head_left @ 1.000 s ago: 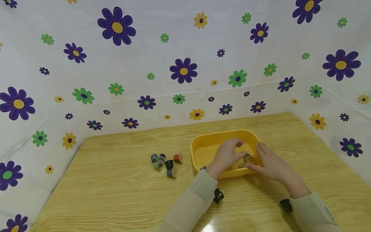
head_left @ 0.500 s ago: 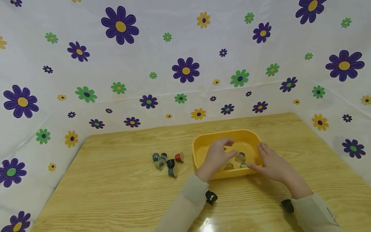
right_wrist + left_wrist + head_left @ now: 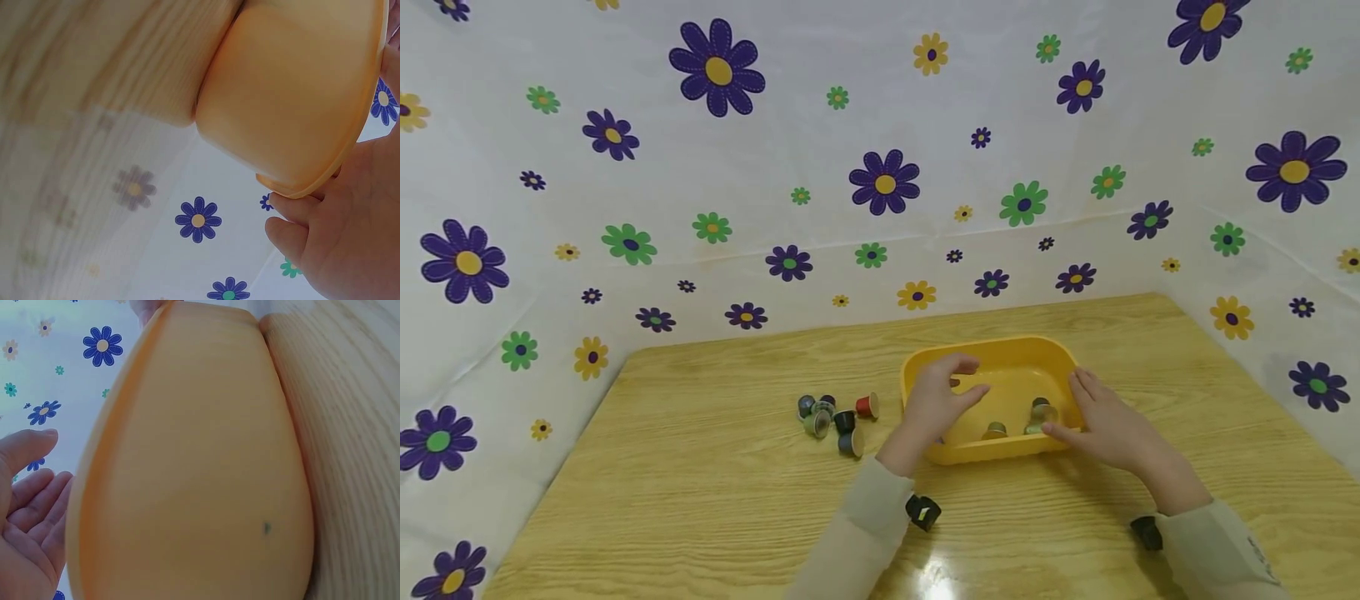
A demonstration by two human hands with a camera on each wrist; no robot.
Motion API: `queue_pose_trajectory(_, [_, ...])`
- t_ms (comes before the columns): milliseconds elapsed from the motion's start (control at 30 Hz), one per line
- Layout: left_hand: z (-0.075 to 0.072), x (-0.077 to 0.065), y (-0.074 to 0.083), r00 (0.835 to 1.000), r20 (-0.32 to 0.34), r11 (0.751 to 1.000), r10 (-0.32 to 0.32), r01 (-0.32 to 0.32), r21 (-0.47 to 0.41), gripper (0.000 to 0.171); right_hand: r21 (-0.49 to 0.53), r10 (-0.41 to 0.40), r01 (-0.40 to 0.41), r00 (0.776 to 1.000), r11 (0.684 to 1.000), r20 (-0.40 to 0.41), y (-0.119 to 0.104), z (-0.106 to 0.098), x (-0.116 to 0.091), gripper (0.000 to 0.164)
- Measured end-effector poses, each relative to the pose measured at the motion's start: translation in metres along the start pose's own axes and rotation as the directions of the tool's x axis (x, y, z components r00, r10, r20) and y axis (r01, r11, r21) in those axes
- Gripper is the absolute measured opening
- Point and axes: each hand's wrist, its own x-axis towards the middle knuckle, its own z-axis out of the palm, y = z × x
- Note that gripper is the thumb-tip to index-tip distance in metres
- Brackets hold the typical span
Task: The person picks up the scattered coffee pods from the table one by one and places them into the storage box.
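Note:
A yellow plastic tray (image 3: 992, 452) stands on the table with a few coffee capsules inside. A dark-bottomed capsule (image 3: 1041, 408) and a pale green capsule (image 3: 1033, 428) lie at its front right corner, and an olive green capsule (image 3: 996, 430) is by the front wall. Over the tray's left part my left hand (image 3: 934, 407) hovers, thumb and fingers apart, holding nothing; the left wrist view shows this hand (image 3: 31, 531) beside the rim. My right hand (image 3: 1112, 429) rests on the front right corner, fingers along the right rim and thumb over the front rim.
Left of the tray lies a loose group of several capsules, among them a red capsule (image 3: 867, 406), a black capsule (image 3: 845, 420) and a blue-grey capsule (image 3: 851, 443). A flowered white cloth (image 3: 805, 150) surrounds the wooden table (image 3: 715, 500) at the back and sides.
My left hand has moved left inside the tray, away from the dark-bottomed capsule, which now lies free near the right corner. The right hand has stayed on the rim.

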Motion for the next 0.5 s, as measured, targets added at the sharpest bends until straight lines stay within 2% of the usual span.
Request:
queue_pose_trajectory(233, [-0.012,-0.008,-0.003,1.000,-0.005,1.000,0.007,-0.007,-0.008,0.030,0.002,0.002,-0.002,1.000,1.000,0.008,0.001,0.001,0.001,0.094])
queue_pose_trajectory(500, [-0.033,-0.022,-0.011,0.999,-0.030,0.998,0.044,-0.042,0.046,0.029,0.000,0.003,-0.003,1.000,1.000,0.009,0.001,0.001,0.000,0.095])
